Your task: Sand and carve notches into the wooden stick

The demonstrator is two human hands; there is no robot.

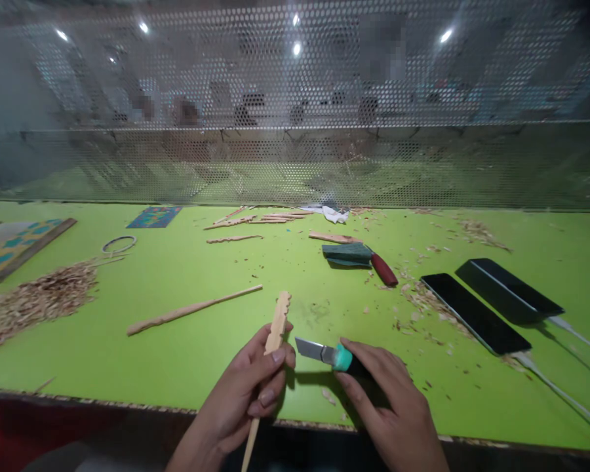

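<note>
My left hand (255,377) is closed around a pale wooden stick (277,321) whose wide upper end has notched, wavy edges. Its thin lower end tapers down past the table's front edge. In my right hand (393,400) is a utility knife (343,358) with a black handle and a turquoise collar. The blade points left at the carved stick, with a small gap between them. Beyond my left hand lies another slim carved stick (196,309), slanting across the green table (177,367).
Wood shavings (39,301) heap at the left near a painted board (19,246) and a tape ring (118,244). A red-handled tool (384,269) with a dark wrapped end lies centre right. Cabled phones (476,314) rest at right. A perforated screen (295,164) stands behind.
</note>
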